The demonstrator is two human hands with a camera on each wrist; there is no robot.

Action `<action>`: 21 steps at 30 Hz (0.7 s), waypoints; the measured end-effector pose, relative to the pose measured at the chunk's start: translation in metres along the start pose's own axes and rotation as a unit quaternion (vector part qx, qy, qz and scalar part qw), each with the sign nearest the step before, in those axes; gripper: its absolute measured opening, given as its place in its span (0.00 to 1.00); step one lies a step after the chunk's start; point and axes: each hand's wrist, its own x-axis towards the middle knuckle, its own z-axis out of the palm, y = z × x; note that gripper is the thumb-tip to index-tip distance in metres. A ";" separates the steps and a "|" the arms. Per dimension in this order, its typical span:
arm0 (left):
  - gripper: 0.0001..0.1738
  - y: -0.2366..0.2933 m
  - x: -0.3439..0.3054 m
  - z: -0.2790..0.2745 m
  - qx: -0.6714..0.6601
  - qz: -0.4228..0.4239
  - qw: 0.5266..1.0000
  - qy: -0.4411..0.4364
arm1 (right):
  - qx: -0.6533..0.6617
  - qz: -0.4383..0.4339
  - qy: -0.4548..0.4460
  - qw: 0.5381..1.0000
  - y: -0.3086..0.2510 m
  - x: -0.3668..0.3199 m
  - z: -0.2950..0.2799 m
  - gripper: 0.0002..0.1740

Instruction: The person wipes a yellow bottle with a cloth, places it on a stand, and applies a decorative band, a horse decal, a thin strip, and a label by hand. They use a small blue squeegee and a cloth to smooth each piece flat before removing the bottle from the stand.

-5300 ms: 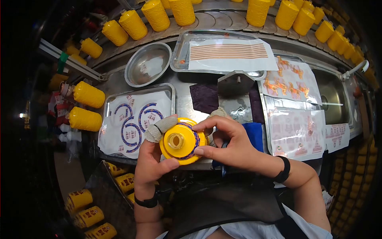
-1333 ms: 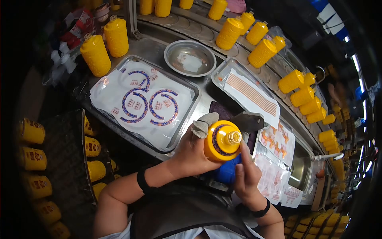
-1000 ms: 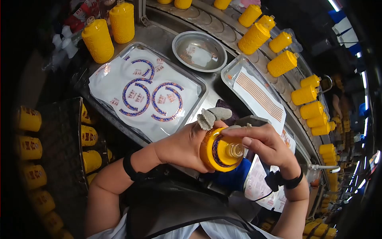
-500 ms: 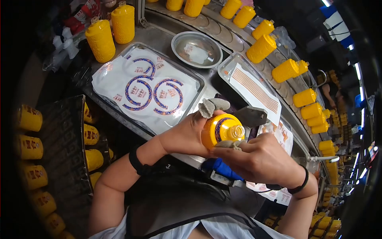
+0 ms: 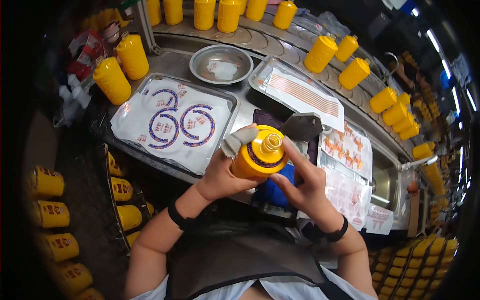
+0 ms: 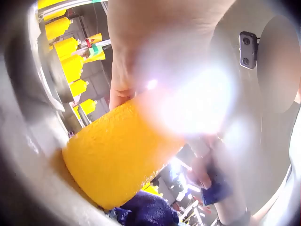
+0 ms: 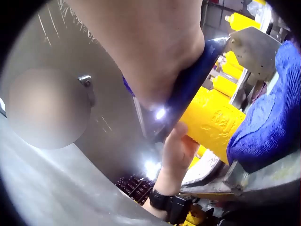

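My left hand (image 5: 224, 167) grips a yellow bottle (image 5: 250, 169) round its body, a grey knit cover on one finger. The bottle has a bare glass neck and a dark blue patterned band (image 5: 258, 161) round its shoulder. My right hand (image 5: 309, 184) is at the bottle's right side, its index finger stretched toward the neck and its thumb lower at the shoulder. In the right wrist view, the bottle's embossed lower body (image 7: 215, 123) meets a blue cloth (image 7: 270, 122). A dark blue flat shape (image 7: 200, 77) lies beside the right hand, and I cannot tell if the hand holds it.
To the left, a steel tray (image 5: 233, 112) bears wet paper with curved blue strips (image 5: 165, 127). Behind stand a round basin (image 5: 194, 67), a tray with striped paper (image 5: 305, 95) and a conveyor with yellow bottles (image 5: 320, 54). Orange decal sheets (image 5: 347, 150) lie right, near a sink (image 5: 387, 187).
Half a second ago my right hand lay across the bottle's near side; now it is at the right of the neck with the index finger extended. My left hand keeps its grip. The head view has shifted.
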 end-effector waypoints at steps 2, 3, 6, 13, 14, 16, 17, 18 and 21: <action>0.47 -0.004 -0.010 0.009 0.021 0.053 0.998 0.032 | 0.027 -0.002 0.010 1.000 0.005 0.006 0.003 0.38; 0.46 -0.010 -0.015 0.012 0.036 0.071 0.996 0.030 | 0.015 -0.018 0.023 0.999 0.007 0.004 0.006 0.38; 0.38 -0.019 -0.020 0.019 0.083 0.166 0.982 0.023 | -0.043 -0.051 0.054 0.996 0.009 -0.008 0.015 0.38; 0.44 -0.003 -0.019 0.027 0.142 0.098 0.983 0.060 | -0.145 -0.165 0.101 0.970 0.001 -0.029 0.028 0.37; 0.48 -0.004 -0.017 0.029 0.193 0.070 0.977 0.050 | -0.157 -0.176 0.084 0.968 0.001 -0.030 0.030 0.37; 0.51 -0.008 -0.017 0.036 0.314 0.027 0.949 0.020 | -0.177 -0.188 0.044 0.965 -0.007 -0.027 0.028 0.33; 0.48 -0.013 -0.019 0.037 0.292 0.011 0.956 0.025 | -0.161 -0.183 0.035 0.969 -0.011 -0.023 0.030 0.33; 0.45 -0.019 -0.021 0.039 0.270 -0.004 0.962 0.031 | -0.144 -0.180 0.027 0.973 -0.013 -0.020 0.031 0.33; 0.40 -0.014 -0.024 0.040 0.082 -0.075 0.992 0.054 | -0.026 -0.160 0.036 0.986 -0.008 -0.022 0.019 0.31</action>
